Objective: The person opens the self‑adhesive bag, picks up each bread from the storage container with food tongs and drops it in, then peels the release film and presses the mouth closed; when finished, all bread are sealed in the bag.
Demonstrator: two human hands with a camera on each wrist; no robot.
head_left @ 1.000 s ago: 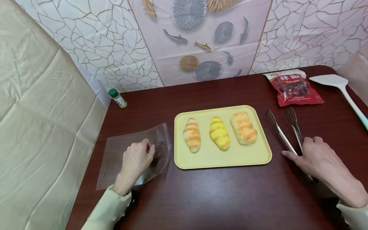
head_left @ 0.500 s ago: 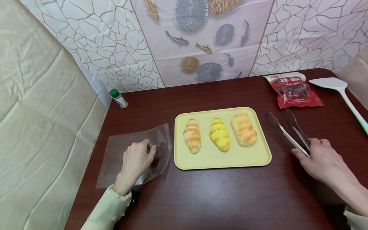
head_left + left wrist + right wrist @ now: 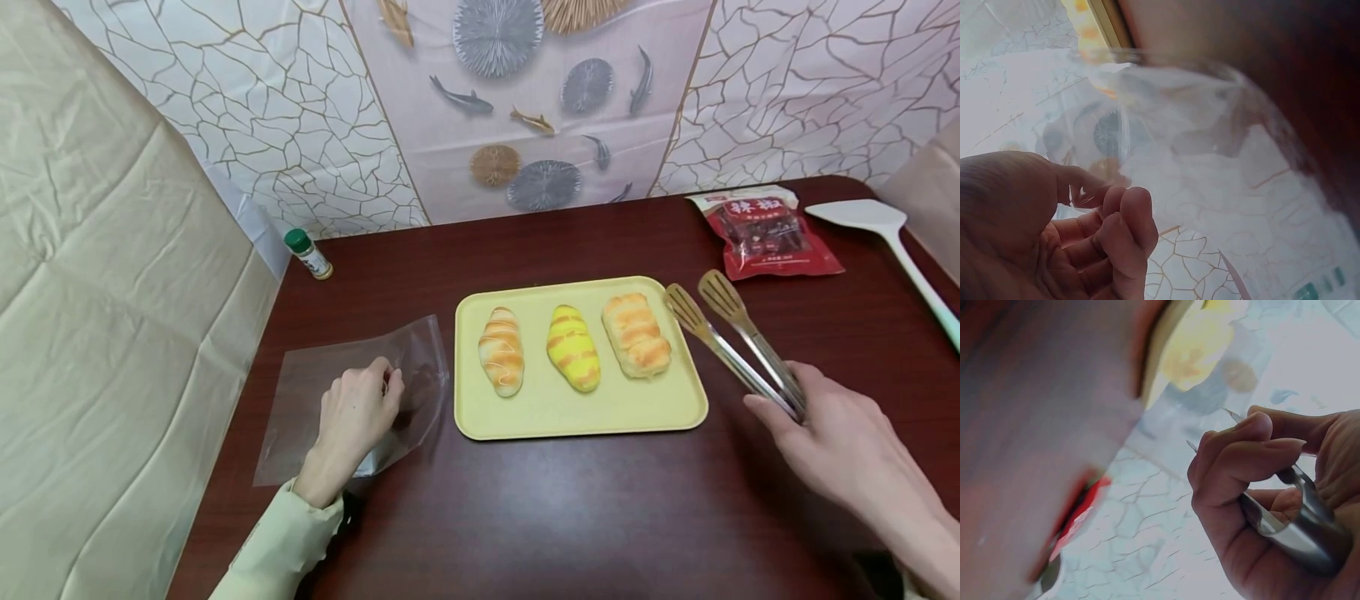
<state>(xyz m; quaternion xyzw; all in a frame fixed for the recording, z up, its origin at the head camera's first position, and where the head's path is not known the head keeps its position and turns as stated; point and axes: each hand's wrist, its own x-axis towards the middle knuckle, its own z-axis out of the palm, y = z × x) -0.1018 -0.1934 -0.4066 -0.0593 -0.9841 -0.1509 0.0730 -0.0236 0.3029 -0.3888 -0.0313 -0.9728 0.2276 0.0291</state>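
Note:
My left hand (image 3: 358,425) pinches the upper edge of a clear plastic bag (image 3: 300,417), holding its mouth raised off the table on the left. In the left wrist view, thumb and curled fingers meet on the thin film (image 3: 1222,175). On the right, my right hand (image 3: 847,442) grips metal tongs (image 3: 757,358), fingers wrapped round the arms near the bent end (image 3: 1316,540). The slotted tips of the tongs are slightly apart, over the tray's right edge. Three breads lie on the yellow tray (image 3: 525,421): a striped roll (image 3: 501,352), a yellow roll (image 3: 573,348) and a ridged bun (image 3: 636,335).
A small green-capped bottle (image 3: 308,254) stands at the back left of the dark table (image 3: 570,517). At the back right lie a red food packet (image 3: 772,233) and a white spatula (image 3: 870,213). Patterned cloth hangs behind the table.
My right hand has picked the tongs up off the table, and their tips have swung up and left to the tray's edge. The left hand stays on the bag.

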